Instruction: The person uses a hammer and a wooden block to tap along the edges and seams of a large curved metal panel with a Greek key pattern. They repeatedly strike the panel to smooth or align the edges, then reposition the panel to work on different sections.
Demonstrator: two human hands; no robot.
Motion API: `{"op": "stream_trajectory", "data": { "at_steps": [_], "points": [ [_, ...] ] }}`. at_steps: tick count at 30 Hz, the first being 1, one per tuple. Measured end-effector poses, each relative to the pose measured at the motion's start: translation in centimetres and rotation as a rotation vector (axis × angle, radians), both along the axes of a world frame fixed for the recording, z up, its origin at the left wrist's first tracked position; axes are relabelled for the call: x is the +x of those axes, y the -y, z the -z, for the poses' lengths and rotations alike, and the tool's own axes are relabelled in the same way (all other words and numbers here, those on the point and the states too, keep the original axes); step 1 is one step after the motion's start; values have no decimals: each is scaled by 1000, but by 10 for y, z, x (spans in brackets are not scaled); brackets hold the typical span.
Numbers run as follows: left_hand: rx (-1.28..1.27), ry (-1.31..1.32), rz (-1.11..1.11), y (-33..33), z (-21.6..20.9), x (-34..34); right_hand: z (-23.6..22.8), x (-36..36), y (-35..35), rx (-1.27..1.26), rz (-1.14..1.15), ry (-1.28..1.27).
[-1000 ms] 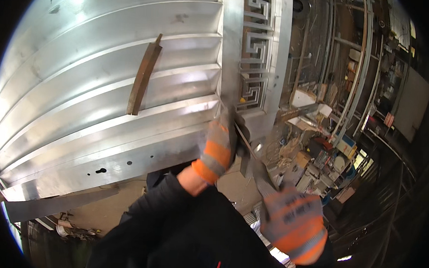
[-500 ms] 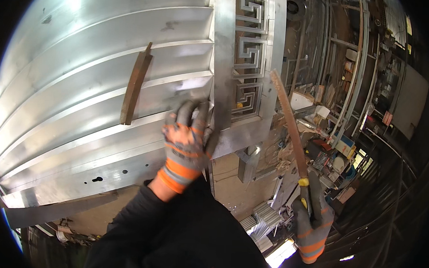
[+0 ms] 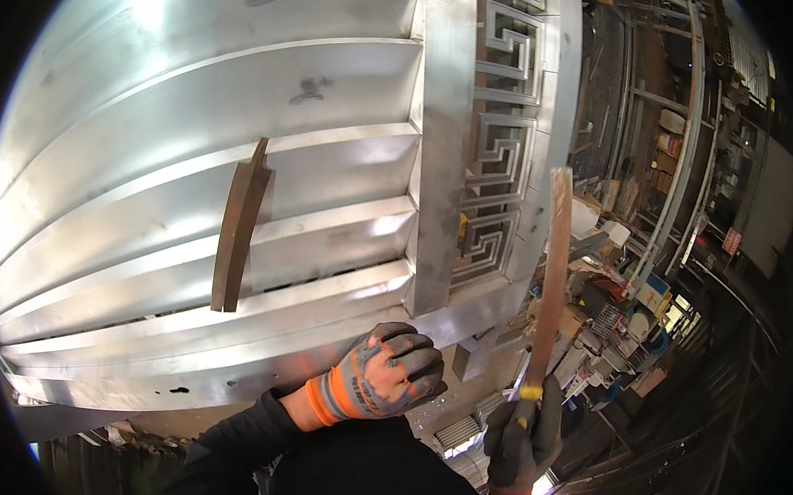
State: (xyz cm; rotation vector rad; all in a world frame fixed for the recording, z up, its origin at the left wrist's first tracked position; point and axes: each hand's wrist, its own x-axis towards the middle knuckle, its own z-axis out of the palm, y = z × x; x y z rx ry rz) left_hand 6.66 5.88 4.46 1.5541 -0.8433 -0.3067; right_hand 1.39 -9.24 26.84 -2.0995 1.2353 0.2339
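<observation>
My right hand, in a grey and orange glove, is closed round the black and yellow handle of a long flat file. The worn brown blade points up, beside the corner of a large silvery metal panel. My left hand, gloved alike, hovers or rests at the panel's near edge, near its right corner. Its fingers are curled downward and together; the palm is hidden, so I cannot tell whether anything is inside. On the panel's ribs lies a short brown angle-shaped metal bar, left of my hands.
A strip of square-spiral metal fretwork runs along the panel's right side. Beyond it are long metal lengths and a cluttered heap of boxes, tools and scraps. Corrugated pieces lie below the panel's corner.
My left hand has drawn back from the panel's ribs to its near edge, fingers curling more. My right hand has moved left with the file, now more upright. The view has shifted.
</observation>
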Motion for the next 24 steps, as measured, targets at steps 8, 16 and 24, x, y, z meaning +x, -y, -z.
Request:
{"op": "stream_trajectory", "data": {
  "at_steps": [8,16,24],
  "points": [
    [-36,-3,19,2,9,9,21,-27,-5,146,158,97],
    [28,35,-226,7,8,-1,-6,-45,13,14,-301,-56],
    [64,38,-315,21,16,-9,-40,-7,40,-14,-708,-249]
  ]
}}
